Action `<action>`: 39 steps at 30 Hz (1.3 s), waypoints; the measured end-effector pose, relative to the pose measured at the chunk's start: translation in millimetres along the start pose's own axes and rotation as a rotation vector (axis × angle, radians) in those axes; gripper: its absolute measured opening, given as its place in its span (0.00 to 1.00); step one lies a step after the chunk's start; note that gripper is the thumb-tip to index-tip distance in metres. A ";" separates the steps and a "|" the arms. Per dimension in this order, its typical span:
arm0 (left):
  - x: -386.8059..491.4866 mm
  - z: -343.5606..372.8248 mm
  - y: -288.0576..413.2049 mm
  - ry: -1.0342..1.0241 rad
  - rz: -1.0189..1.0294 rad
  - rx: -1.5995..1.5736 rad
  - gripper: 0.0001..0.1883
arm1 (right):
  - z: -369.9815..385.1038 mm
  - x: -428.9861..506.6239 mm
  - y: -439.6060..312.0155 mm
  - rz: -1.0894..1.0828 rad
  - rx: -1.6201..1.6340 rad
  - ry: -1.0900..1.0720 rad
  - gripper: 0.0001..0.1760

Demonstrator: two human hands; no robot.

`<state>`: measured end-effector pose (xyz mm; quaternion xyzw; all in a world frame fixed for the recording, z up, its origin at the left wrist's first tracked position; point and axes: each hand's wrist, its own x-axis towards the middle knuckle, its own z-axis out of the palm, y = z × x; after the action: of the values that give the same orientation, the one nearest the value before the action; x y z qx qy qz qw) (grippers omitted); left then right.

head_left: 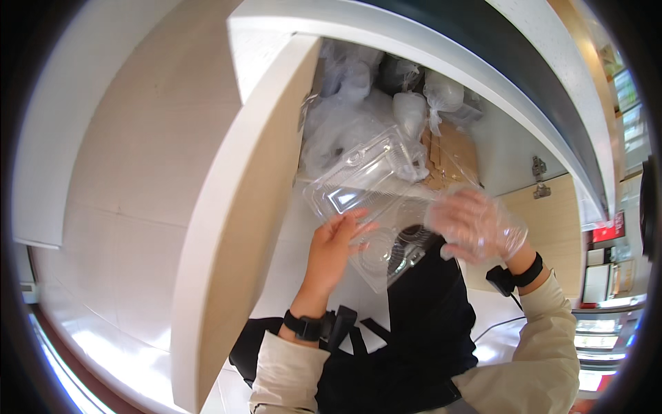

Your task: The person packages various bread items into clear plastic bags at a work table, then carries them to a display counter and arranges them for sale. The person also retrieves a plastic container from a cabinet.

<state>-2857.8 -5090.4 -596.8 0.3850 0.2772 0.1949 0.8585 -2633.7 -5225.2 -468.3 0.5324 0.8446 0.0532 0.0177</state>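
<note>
A clear plastic clamshell container (376, 173) is held out in front of the cabinet opening, tilted, with its ribbed rim catching the light. My bare left hand (335, 240) grips it from the left near the middle, thumb and fingers at its edge. Its lower part, with round moulded shapes, hangs over my black apron (429, 310). On my right hand (468, 225) is a thin clear plastic glove, loose and wrinkled. That hand is blurred beside the container's right side; whether it touches the plastic is unclear.
An open cabinet door (232, 222) stands close on my left, another (543, 227) on the right. Inside the cabinet lie translucent plastic bags (351, 114), tied white bundles (410, 113) and brown cardboard (452, 155). The white countertop edge (414, 33) overhangs above.
</note>
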 end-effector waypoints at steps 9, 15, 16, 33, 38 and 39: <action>1.8 -9.1 -6.5 0.158 -0.038 -0.108 0.16 | 12.6 -33.7 124.6 0.604 0.098 0.040 0.22; -6.0 10.2 0.5 0.290 -0.055 -0.103 0.16 | 69.5 44.4 250.3 0.556 0.119 0.247 0.25; -11.1 15.9 -0.1 0.335 -0.047 -0.093 0.15 | 73.0 58.3 270.9 0.484 0.090 0.283 0.25; -77.3 91.9 -35.3 0.795 -0.009 -0.206 0.17 | 103.0 197.9 572.4 0.488 -0.412 0.125 0.27; -82.2 97.0 -37.4 0.754 0.071 -0.303 0.18 | 129.6 205.7 597.5 0.648 -0.350 -0.011 0.26; -86.0 98.3 -35.8 0.755 0.063 -0.326 0.18 | 132.4 202.9 597.6 0.664 -0.347 -0.027 0.26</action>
<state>-2858.2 -5214.4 -542.2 0.1539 0.5261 0.3900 0.7399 -2173.6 -4777.5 -529.4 0.7672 0.6040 0.1913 0.1003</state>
